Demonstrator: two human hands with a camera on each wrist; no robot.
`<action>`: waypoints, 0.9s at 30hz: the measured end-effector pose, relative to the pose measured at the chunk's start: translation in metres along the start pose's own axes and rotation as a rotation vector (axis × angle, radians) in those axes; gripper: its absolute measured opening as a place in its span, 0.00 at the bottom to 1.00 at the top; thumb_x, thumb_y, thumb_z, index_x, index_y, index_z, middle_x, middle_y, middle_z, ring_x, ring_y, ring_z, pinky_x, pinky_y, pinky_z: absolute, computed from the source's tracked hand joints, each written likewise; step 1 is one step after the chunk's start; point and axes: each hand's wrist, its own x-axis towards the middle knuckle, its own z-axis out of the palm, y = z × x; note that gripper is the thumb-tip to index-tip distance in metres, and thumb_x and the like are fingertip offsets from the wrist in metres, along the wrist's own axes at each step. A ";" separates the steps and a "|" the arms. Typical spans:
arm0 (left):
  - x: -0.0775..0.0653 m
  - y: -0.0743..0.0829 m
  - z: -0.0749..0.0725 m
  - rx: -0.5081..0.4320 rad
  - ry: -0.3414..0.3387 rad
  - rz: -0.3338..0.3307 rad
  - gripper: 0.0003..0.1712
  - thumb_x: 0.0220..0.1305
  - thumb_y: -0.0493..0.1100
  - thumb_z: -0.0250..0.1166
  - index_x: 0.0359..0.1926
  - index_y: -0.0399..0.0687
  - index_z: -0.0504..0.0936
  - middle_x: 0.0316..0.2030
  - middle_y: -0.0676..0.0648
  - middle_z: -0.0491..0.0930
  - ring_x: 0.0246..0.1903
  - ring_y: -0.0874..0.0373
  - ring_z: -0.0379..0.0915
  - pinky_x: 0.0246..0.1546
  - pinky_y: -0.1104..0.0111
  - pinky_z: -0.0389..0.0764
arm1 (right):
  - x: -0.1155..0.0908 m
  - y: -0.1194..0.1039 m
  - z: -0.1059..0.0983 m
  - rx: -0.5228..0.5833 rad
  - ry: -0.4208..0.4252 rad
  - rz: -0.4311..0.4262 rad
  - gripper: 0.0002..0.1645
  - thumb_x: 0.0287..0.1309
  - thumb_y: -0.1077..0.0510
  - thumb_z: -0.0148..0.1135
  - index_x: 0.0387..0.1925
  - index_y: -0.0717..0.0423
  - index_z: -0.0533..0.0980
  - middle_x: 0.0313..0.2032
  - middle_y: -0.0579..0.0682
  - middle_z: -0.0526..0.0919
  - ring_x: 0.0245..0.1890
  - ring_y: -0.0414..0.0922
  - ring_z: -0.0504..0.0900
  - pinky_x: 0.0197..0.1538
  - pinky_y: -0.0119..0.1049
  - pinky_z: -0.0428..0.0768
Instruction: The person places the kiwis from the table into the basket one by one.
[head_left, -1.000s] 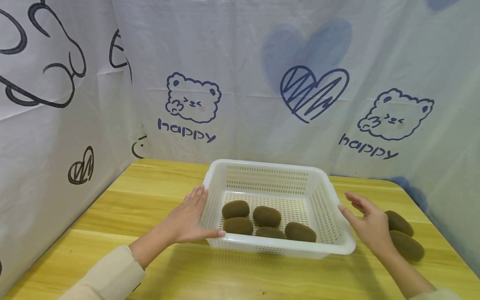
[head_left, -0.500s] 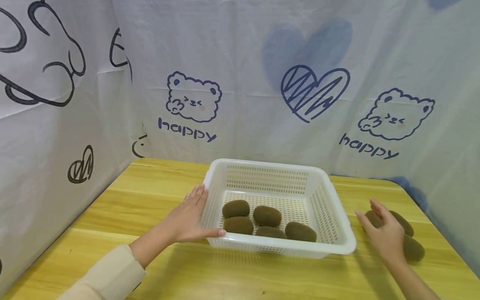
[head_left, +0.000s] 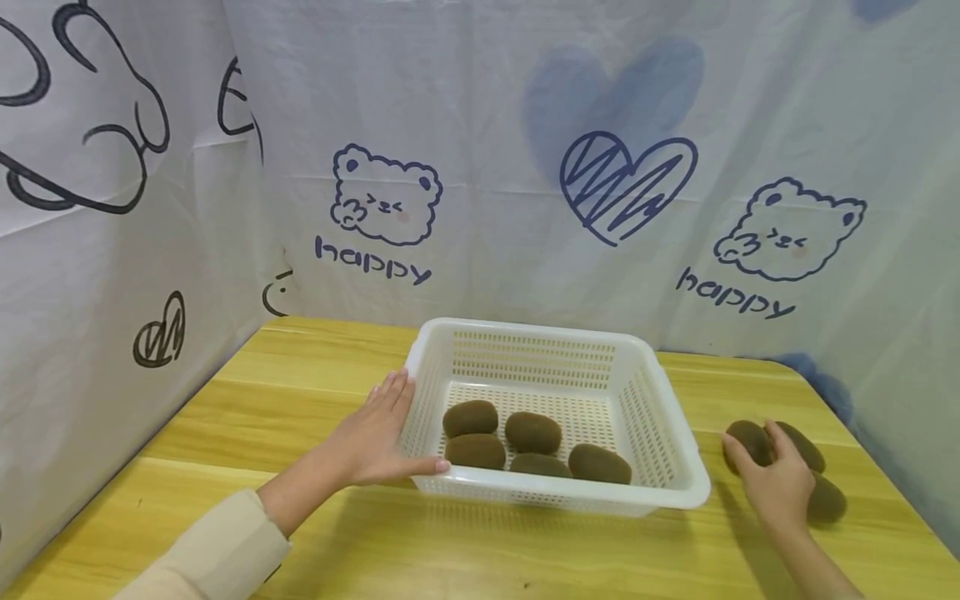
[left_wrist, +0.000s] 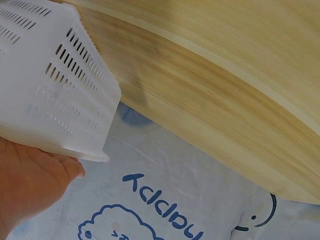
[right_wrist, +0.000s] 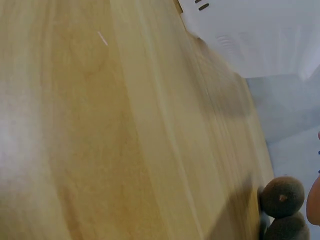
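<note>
In the head view, several brown kiwis (head_left: 533, 432) lie in a white perforated plastic basket (head_left: 570, 492) on the table. My left hand (head_left: 375, 437) rests against the basket's near left corner, fingers stretched along the left side and thumb on the front rim. To the right of the basket, my right hand (head_left: 780, 479) holds a kiwi (head_left: 748, 442) between thumb and fingers. Two more kiwis sit beside that hand, one behind it (head_left: 802, 447) and one partly hidden by it (head_left: 827, 500). At the right wrist view's edge, only part of the hand (right_wrist: 314, 202) shows near two kiwis (right_wrist: 282, 196).
The yellow wood-grain table (head_left: 247, 433) reaches back to a white cloth (head_left: 495, 250) printed with bears and hearts. Another cloth wall (head_left: 90, 267) stands along the left. Table surface lies in front of the basket and to its left.
My right hand has moved right and down from beside the basket's right rim and taken hold of a kiwi. The left hand and the basket have stayed put.
</note>
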 end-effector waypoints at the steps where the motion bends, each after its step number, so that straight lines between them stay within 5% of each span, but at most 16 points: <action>1: 0.000 0.000 0.000 -0.001 0.000 0.000 0.68 0.45 0.76 0.58 0.69 0.28 0.47 0.70 0.31 0.42 0.71 0.37 0.38 0.70 0.50 0.51 | 0.001 0.002 0.001 -0.004 -0.001 0.016 0.40 0.59 0.49 0.58 0.66 0.65 0.58 0.62 0.70 0.64 0.60 0.67 0.65 0.60 0.59 0.67; 11: 0.000 0.000 0.000 0.005 0.002 -0.003 0.68 0.44 0.77 0.58 0.69 0.29 0.47 0.70 0.31 0.43 0.70 0.37 0.39 0.70 0.50 0.51 | 0.012 0.012 0.006 -0.038 0.017 0.047 0.40 0.58 0.50 0.58 0.65 0.67 0.59 0.61 0.72 0.65 0.60 0.69 0.61 0.62 0.62 0.60; 18: 0.000 0.000 0.000 -0.002 0.005 0.000 0.68 0.45 0.76 0.58 0.69 0.28 0.47 0.70 0.31 0.42 0.70 0.37 0.39 0.69 0.50 0.51 | 0.017 0.011 0.006 -0.096 -0.061 0.043 0.43 0.58 0.52 0.57 0.66 0.72 0.53 0.63 0.75 0.58 0.62 0.72 0.54 0.66 0.64 0.50; 27: -0.001 0.001 0.000 -0.010 0.001 -0.006 0.68 0.45 0.76 0.58 0.69 0.29 0.47 0.70 0.31 0.42 0.71 0.37 0.38 0.69 0.50 0.51 | 0.022 0.009 0.009 -0.159 -0.134 0.030 0.44 0.57 0.56 0.58 0.65 0.76 0.51 0.63 0.76 0.56 0.63 0.71 0.53 0.67 0.62 0.50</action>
